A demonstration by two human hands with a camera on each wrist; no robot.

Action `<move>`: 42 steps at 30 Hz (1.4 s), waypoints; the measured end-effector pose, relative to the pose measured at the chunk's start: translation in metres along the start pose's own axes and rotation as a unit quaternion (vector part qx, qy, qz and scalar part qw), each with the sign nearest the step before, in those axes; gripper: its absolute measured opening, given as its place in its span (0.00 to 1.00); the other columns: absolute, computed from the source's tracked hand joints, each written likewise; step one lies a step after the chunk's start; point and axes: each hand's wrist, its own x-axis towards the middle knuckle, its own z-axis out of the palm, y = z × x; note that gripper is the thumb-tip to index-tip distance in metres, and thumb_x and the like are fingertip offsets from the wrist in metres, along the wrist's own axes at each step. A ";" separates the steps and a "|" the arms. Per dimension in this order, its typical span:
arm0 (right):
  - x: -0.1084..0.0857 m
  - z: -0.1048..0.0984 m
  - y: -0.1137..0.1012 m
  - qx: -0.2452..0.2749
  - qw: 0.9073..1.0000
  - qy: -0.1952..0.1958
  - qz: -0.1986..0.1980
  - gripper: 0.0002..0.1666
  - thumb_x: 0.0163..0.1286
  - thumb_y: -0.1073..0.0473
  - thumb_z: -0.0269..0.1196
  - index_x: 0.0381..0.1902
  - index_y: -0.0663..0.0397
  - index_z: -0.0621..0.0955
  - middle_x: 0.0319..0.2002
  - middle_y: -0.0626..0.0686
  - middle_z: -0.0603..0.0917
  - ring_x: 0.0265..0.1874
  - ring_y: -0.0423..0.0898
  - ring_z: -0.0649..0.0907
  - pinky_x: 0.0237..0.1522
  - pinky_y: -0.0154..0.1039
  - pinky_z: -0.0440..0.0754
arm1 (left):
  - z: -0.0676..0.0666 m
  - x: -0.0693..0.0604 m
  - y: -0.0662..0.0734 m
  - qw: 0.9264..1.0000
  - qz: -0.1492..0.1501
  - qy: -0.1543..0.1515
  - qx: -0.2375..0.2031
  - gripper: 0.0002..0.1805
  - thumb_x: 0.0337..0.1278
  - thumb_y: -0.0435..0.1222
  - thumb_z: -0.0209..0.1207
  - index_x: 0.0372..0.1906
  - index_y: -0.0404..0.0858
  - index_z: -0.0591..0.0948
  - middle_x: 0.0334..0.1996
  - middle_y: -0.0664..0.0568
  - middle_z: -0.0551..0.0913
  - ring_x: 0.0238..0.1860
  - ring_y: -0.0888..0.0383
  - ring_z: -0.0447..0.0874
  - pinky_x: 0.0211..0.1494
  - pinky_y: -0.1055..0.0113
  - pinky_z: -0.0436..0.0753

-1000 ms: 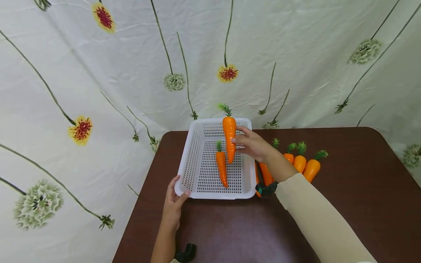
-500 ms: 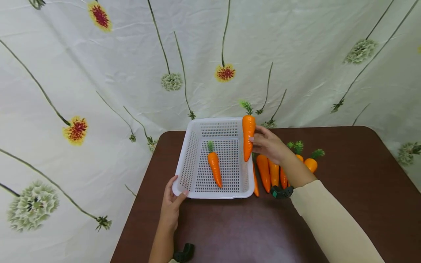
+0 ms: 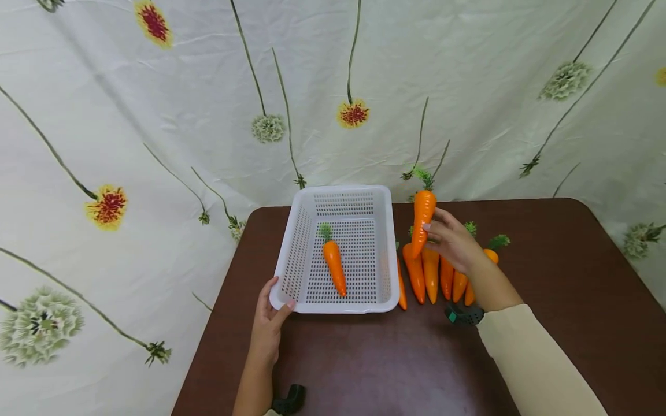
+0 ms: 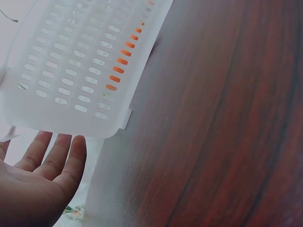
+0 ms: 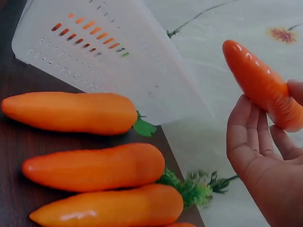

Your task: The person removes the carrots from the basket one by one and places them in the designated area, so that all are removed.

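My right hand [image 3: 458, 245] pinches an orange carrot [image 3: 424, 212] with a green leafy top, held above the table to the right of a white perforated plastic basket [image 3: 335, 309]. In the right wrist view the thumb and fingers grasp that carrot's [image 5: 258, 82] body, its tip pointing up and left. One carrot [image 3: 334, 268] lies inside the basket. At the basket's near left corner my left hand [image 3: 267, 329] holds the rim, thumb on top. The left wrist view shows that hand's fingers [image 4: 73, 163] along the basket's outer wall [image 4: 61, 118]; the thumb is mostly hidden there.
Several more carrots [image 3: 414, 274] lie side by side on the dark brown table [image 3: 364, 364], right of the basket and partly under my right hand and forearm. A white floral cloth [image 3: 312, 69] hangs behind the table and along its left side.
My right hand has carried the carrot from above the basket to the right, past its rim, over the carrots on the table. The left hand has stayed at the basket's corner.
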 end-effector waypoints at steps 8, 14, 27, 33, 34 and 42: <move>-0.021 -0.023 0.007 -0.026 0.998 0.049 0.014 0.44 0.78 0.52 0.57 0.81 0.45 0.47 0.49 0.38 0.78 0.51 0.37 0.78 0.52 0.33 0.81 | -0.001 0.000 0.000 1.000 -0.001 -0.004 0.003 0.39 0.68 0.30 0.60 0.78 0.51 0.58 0.74 0.50 0.66 0.67 0.55 0.75 0.60 0.78 0.77; -0.035 -0.041 0.016 -0.023 0.996 0.078 0.022 0.46 0.77 0.52 0.59 0.82 0.45 0.47 0.46 0.34 0.80 0.50 0.35 0.78 0.50 0.29 0.81 | 0.000 0.000 0.001 1.000 -0.006 -0.002 0.001 0.39 0.67 0.30 0.60 0.78 0.51 0.58 0.73 0.50 0.67 0.65 0.55 0.76 0.60 0.78 0.77; -0.064 -0.076 0.032 0.067 0.990 0.119 0.027 0.49 0.77 0.56 0.57 0.83 0.43 0.41 0.45 0.34 0.81 0.45 0.32 0.82 0.46 0.30 0.82 | 0.001 -0.001 0.001 1.000 -0.004 -0.001 0.006 0.38 0.68 0.31 0.60 0.78 0.50 0.58 0.73 0.50 0.67 0.66 0.55 0.76 0.60 0.78 0.77; -0.079 -0.088 0.046 0.100 0.988 0.120 0.003 0.36 0.78 0.60 0.54 0.77 0.41 0.53 0.45 0.34 0.84 0.44 0.33 0.84 0.45 0.32 0.84 | 0.001 0.000 0.001 1.000 -0.002 -0.003 0.006 0.38 0.68 0.30 0.60 0.78 0.50 0.58 0.73 0.50 0.67 0.66 0.55 0.77 0.60 0.78 0.77; -0.081 -0.090 0.047 0.102 0.987 0.121 0.002 0.36 0.78 0.60 0.54 0.76 0.41 0.53 0.45 0.34 0.84 0.44 0.33 0.84 0.45 0.32 0.84 | 0.001 0.000 0.001 1.000 -0.001 -0.003 0.005 0.39 0.68 0.30 0.60 0.78 0.50 0.58 0.73 0.49 0.66 0.66 0.55 0.77 0.60 0.78 0.77; -0.096 -0.102 0.058 0.085 0.985 0.150 0.030 0.50 0.78 0.57 0.56 0.83 0.44 0.37 0.48 0.31 0.78 0.44 0.31 0.83 0.44 0.31 0.85 | 0.000 0.001 0.001 1.000 -0.003 -0.001 0.005 0.39 0.68 0.31 0.60 0.77 0.50 0.58 0.73 0.50 0.67 0.65 0.55 0.77 0.60 0.78 0.78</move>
